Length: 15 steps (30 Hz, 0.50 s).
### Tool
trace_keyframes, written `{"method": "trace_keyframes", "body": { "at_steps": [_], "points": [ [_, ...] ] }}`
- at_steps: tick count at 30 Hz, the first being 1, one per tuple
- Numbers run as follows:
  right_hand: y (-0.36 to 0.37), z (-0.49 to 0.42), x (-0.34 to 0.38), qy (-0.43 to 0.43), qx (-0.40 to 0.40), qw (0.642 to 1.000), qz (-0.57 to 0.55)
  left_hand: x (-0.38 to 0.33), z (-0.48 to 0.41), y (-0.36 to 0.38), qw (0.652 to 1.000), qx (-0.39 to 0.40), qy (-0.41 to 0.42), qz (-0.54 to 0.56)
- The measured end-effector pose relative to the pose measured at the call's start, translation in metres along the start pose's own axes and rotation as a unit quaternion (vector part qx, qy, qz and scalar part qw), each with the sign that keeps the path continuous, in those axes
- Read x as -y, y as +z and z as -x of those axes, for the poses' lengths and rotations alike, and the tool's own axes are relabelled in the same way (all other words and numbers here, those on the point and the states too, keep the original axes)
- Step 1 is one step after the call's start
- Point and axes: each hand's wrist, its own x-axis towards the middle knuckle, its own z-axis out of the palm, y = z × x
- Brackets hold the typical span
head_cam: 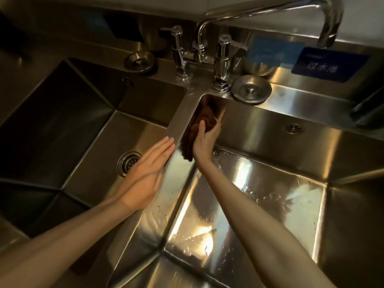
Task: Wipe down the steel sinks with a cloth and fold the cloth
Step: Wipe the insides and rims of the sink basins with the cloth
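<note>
A deep left steel sink basin (93,142) has a round slotted drain (128,166) in its floor. The left hand (148,173) lies flat on the steel divider ridge (182,113), fingers straight and together. A dark brown cloth (205,115) stretches lengthwise along the right steel sink's (270,194) left wall toward the far corner. The right hand (204,142) grips it with curled fingers. Droplets dot that basin's floor.

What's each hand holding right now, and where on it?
Right hand grips the brown cloth round its middle, against the right sink's left wall. Left hand holds nothing; its straight fingers touch the divider.
</note>
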Motion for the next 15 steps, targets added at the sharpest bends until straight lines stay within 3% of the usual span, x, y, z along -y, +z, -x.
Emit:
{"method": "trace_keyframes", "body": {
  "at_steps": [3, 7, 10, 15],
  "points": [
    [-0.008, 0.025, -0.004, 0.082, 0.044, 0.995, 0.044, 0.000, 0.001, -0.001, 1.000, 0.008, 0.001, -0.023],
    [-0.032, 0.051, 0.010, -0.062, 0.125, 0.973, 0.182, -0.002, 0.000, -0.003, 0.999, 0.017, 0.009, -0.038],
    [-0.029, 0.037, 0.013, -0.110, 0.121, 0.933, 0.320, -0.003, 0.000, -0.003, 1.000, 0.012, 0.005, -0.023],
    [-0.011, -0.014, -0.012, 0.049, 0.115, 0.905, 0.407, -0.002, -0.002, -0.005, 1.000, 0.009, -0.008, 0.021]
  ]
}}
